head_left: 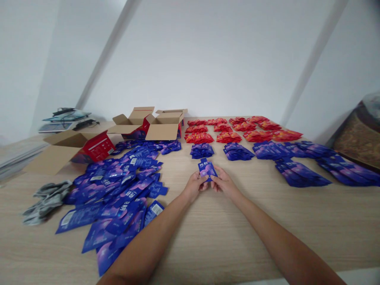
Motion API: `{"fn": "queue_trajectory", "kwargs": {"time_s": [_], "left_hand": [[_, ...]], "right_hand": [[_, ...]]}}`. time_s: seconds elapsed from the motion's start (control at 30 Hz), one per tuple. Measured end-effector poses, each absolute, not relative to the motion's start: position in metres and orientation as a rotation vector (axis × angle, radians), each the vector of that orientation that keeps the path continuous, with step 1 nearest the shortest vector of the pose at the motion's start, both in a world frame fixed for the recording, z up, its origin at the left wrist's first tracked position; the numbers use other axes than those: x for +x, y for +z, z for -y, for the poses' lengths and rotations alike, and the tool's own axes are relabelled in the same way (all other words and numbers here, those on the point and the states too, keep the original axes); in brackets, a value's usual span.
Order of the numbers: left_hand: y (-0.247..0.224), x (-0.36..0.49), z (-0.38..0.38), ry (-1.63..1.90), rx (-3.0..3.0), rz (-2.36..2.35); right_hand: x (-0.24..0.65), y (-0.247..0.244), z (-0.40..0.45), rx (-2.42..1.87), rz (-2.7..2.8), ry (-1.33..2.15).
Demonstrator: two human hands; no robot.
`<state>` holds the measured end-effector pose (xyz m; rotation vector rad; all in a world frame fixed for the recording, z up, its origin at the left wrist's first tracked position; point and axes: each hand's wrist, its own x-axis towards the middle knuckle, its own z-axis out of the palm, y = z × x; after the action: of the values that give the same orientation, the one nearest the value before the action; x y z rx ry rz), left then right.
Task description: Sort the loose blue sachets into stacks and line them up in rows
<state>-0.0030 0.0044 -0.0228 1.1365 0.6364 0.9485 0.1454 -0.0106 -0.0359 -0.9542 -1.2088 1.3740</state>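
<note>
Between my two hands is a blue-purple pouch [207, 169] with white lettering, its printed face toward me. My left hand [195, 184] pinches its lower left side, and my right hand [222, 182] grips the lower right side. Both thumbs press on the front; the fingers behind are partly hidden. To the left spreads a loose heap of the same blue pouches [118, 198], some with barcode labels up. Just beyond my hands lie small stacks of blue pouches [202, 151], with more stacks [301, 172] off to the right.
Red pouches [228, 137] lie in rows of stacks at the back. Open cardboard boxes [166, 132] stand at the back left, another box [96, 148] nearer. Grey gloves [47, 202] rest at the left; a brown patterned object [358, 132] sits at the right edge.
</note>
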Motion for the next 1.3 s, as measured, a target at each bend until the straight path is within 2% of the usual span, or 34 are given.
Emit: {"fn": "queue_trajectory", "kwargs": {"time_s": [0.33, 0.53, 0.73, 0.83, 0.9, 0.97, 1.07, 1.17, 1.3], "left_hand": [[-0.02, -0.003, -0.001, 0.849, 1.172, -0.592], [-0.023, -0.002, 0.003, 0.819, 1.255, -0.611], [-0.025, 0.0, 0.001, 0.703, 1.248, -0.661], [-0.024, -0.008, -0.006, 0.598, 1.306, -0.825], [-0.021, -0.018, -0.014, 0.597, 1.508, -1.092], [-0.015, -0.033, -0.026, 0.645, 1.733, -1.385], [-0.001, -0.059, -0.05, 0.715, 1.907, -1.667], [0.014, -0.084, -0.082, 0.724, 1.999, -1.863], [0.021, -0.108, -0.126, 0.589, 2.098, -2.084]], "right_hand": [[0.149, -0.029, 0.014, -0.858, 1.226, 1.524], [0.149, -0.037, 0.009, -1.004, 1.263, 1.357], [0.167, -0.03, 0.011, -0.996, 1.354, 1.435], [0.192, -0.026, 0.01, -1.207, 1.517, 1.433], [0.21, -0.027, 0.005, -1.443, 1.663, 1.213], [0.223, -0.028, -0.001, -1.702, 1.779, 0.739], [0.22, -0.034, -0.005, -1.662, 2.003, 0.213], [0.194, -0.042, 0.002, -1.501, 2.255, 0.166], [0.163, -0.051, 0.016, -1.562, 2.411, 0.137]]}}
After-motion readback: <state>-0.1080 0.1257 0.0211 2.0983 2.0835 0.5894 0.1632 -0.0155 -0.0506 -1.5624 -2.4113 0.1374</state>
